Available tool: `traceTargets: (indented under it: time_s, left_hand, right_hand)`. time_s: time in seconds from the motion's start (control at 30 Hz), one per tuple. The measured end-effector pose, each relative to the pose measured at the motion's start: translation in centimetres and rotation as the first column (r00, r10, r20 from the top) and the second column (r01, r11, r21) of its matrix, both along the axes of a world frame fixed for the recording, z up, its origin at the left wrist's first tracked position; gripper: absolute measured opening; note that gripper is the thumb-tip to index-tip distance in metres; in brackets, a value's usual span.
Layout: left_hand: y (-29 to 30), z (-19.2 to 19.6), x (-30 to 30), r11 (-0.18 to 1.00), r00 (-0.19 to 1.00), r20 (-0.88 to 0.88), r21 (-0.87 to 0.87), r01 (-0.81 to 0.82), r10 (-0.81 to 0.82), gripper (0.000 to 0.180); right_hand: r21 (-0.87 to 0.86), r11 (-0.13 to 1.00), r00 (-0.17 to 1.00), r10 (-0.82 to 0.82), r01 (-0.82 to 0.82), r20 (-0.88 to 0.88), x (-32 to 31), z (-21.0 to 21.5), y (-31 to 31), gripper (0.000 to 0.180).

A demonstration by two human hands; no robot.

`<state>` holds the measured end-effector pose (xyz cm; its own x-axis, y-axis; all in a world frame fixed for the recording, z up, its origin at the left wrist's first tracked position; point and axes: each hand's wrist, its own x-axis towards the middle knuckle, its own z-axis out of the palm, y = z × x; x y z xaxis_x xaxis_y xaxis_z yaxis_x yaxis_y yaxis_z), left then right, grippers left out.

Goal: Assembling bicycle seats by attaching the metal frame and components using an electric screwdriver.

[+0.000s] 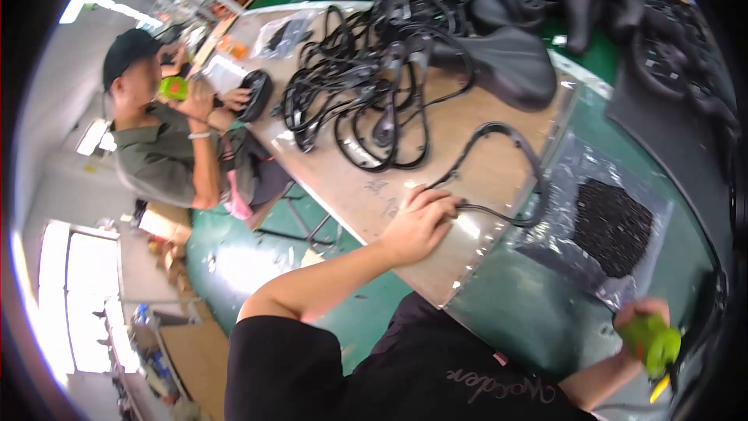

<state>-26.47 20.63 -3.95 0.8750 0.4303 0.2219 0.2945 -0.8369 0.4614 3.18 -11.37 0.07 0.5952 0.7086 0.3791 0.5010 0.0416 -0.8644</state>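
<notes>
My left hand is at the table edge, its fingers curled over the near end of a thin black loop-shaped strip. The strip lies on the tabletop and bends into a rounded outline, with small bumps along it. At the lower right, my right hand grips a bright green power screwdriver with a yellow part at its lower end. Motion blurs this hand and the tool somewhat. Between my hands, a pile of small black screws rests on a clear plastic bag.
A tangled heap of similar black loops covers the table's far side. Black moulded seat-like shells lie behind it and along the right. To the left, a co-worker in a cap holds another green tool and a black part.
</notes>
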Motion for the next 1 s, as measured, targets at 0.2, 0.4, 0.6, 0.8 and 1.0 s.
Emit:
traceTargets:
  time_s: [0.2,0.4,0.6,0.8,1.0]
  left_hand:
    - [0.6,0.0,0.5,0.99,0.989,0.059,-0.057,-0.132,0.135,0.04]
    - [0.6,0.0,0.5,0.973,0.973,-0.033,0.016,-0.229,0.23,0.041]
    - [0.3,0.2,0.9,0.975,0.97,-0.121,0.096,-0.201,0.212,0.039]
    - [0.2,-0.5,0.4,0.97,0.969,-0.088,0.093,-0.225,0.233,0.042]
    - [-0.5,0.6,1.1,0.955,0.958,-0.018,0.075,-0.285,0.287,0.054]
  right_hand:
    - [0.305,0.888,0.924,0.378,-0.343,-0.062,2.3,0.4,-1.3,0.091]
    - [0.582,0.775,0.856,0.456,-0.248,-0.242,4.3,0.4,-1.9,0.075]
    - [0.666,0.591,0.715,0.688,-0.455,-0.122,7.3,-1.2,-3.2,0.069]
    - [0.787,0.326,0.416,0.904,-0.524,-0.098,10.8,-7.6,-1.2,0.033]
    - [0.739,0.618,0.669,0.672,-0.269,-0.319,3.2,-1.5,1.2,0.074]
